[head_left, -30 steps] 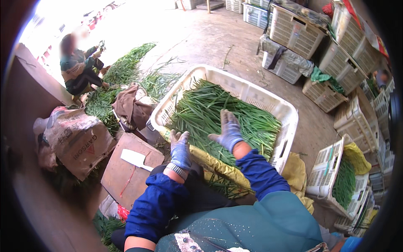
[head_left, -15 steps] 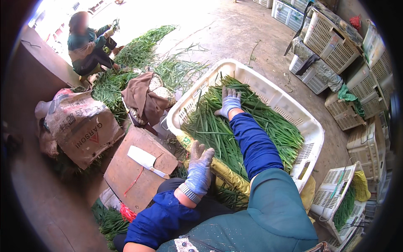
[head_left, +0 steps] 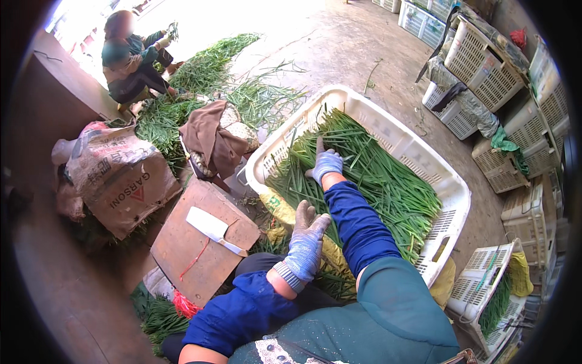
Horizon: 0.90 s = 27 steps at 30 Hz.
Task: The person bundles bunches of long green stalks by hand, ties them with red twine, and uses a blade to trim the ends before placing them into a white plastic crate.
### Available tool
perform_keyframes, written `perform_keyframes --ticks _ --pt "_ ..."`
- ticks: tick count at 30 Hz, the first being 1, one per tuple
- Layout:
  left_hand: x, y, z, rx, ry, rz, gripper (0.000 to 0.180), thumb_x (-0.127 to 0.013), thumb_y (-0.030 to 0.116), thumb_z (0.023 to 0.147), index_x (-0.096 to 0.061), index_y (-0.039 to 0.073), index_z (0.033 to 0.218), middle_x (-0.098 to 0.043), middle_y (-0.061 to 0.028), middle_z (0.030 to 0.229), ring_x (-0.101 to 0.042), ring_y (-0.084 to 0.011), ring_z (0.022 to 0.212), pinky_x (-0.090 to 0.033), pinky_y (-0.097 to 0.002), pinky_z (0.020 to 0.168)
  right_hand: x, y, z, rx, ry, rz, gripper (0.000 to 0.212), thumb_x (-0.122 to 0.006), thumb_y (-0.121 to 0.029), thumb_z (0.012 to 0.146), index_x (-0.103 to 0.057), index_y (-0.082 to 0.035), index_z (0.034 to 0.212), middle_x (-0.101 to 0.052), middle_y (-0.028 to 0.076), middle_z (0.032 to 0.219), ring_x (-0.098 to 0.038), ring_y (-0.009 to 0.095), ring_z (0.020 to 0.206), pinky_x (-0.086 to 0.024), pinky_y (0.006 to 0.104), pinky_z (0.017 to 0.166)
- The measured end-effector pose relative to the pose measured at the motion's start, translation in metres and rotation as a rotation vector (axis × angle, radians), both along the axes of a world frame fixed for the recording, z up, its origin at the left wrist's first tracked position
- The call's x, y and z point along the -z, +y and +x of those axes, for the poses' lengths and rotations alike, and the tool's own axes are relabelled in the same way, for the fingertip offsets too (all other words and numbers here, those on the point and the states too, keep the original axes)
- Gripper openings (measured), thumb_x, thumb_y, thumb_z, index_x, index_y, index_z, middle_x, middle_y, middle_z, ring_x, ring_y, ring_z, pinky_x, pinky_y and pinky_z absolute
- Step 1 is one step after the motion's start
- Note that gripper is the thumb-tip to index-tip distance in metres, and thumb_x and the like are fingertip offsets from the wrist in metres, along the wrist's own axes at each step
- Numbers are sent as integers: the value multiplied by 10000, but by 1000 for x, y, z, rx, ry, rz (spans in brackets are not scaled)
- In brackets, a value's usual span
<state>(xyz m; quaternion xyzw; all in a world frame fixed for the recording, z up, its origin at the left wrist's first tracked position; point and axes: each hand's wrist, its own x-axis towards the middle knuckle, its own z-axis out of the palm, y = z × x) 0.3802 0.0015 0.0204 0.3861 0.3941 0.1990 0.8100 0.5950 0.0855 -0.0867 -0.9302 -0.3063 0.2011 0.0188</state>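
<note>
A white slatted plastic crate [head_left: 403,145] in front of me holds a thick layer of long green chives [head_left: 388,188], lying mostly lengthwise. My right hand [head_left: 328,164], in a grey-and-blue knit glove, rests on the chives toward the crate's far left. Its index finger points out and its thumb stands apart; the other fingers show only partly. My left hand [head_left: 306,239], gloved alike, is raised by the crate's near left side, above a yellow plastic sack [head_left: 333,255]. Its fingers are stretched and spread, with nothing in them.
To the left, a cleaver [head_left: 209,224] lies on a brown board [head_left: 194,258]. Beyond are a brown cloth [head_left: 212,136], a printed woven sack [head_left: 124,176] and loose greens [head_left: 212,60]. A person [head_left: 127,57] sits far left. Stacked white crates [head_left: 485,57] line the right.
My right hand has drawn back toward me over the chives, its fingers less spread. My left hand has shifted right, closer to the crate. The view has moved slightly.
</note>
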Motion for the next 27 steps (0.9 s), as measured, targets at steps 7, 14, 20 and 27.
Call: perform_keyframes --ticks 7,14,20,27 --pt "-3 55 0 7 -34 -159 817 -677 172 875 -190 70 1522 -482 -122 1268 -492 -284 1186 -418 -480 956 -11 -29 6 66 134 229 1200 -779 -385 743 61 -114 1557 -653 262 1146 -656 378 1035 -506 428 923" --pt "57 131 23 274 -32 105 1095 -775 130 816 35 44 1548 -154 -218 1587 -294 -311 1423 -341 -407 1120 5 -78 0 31 252 926 1181 -835 -156 671 -59 -169 1561 -563 223 1337 -588 351 1195 -488 375 990" --pt "100 118 74 335 -254 678 1405 -932 252 638 135 77 1534 -330 -190 1483 -380 -267 1332 -341 -375 1109 0 -94 -21 -274 88 1120 1014 -830 -234 696 -244 -181 1521 -635 214 1170 -645 392 1036 -529 445 882" --pt "72 112 62 -29 -213 581 1125 -824 70 733 -56 94 1555 -384 -154 1445 -503 -242 1212 -459 -342 1009 -22 -79 -54 -452 -9 760 847 -755 -271 731 -364 -105 1464 -622 195 878 -620 384 825 -486 480 758"
